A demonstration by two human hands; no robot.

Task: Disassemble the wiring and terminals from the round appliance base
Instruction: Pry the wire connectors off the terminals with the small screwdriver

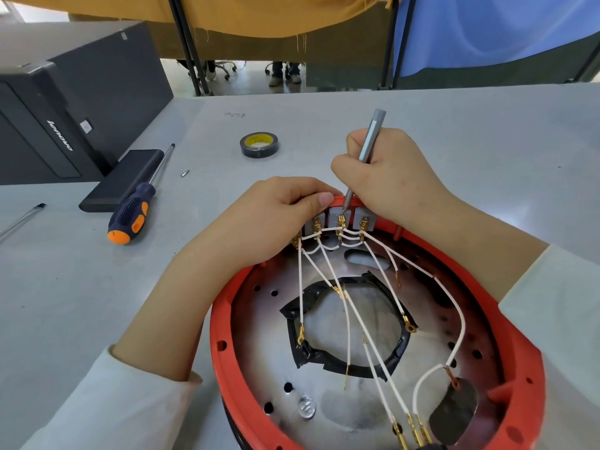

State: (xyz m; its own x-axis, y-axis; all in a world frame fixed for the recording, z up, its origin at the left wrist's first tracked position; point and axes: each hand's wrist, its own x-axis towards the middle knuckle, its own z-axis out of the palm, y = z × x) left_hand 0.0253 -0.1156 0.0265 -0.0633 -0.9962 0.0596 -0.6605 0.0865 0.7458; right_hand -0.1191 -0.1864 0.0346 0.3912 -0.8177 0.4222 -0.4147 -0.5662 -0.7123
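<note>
Round appliance base point(224, 345): near rim running off the bottom edge. Left hand point(276, 216) covering the leftmost terminal point(296, 241) and the rim behind it. Right hand point(389, 180) hiding the grey screwdriver's point(370, 141) mid-shaft; tip contact too small to tell. Both sleeves point(113, 401) getting cropped. Clear pen point(22, 219) leaving frame left.

Left hand point(279, 216) fingers curled, gripping; right hand point(386, 177) fingers pinched.

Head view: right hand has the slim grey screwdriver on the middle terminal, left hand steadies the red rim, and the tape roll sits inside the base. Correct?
One slip: the head view shows the tape roll outside the base, on the table beyond the hands. Otherwise right: right hand holds the screwdriver on the middle terminal; left hand grips the rim.
</note>
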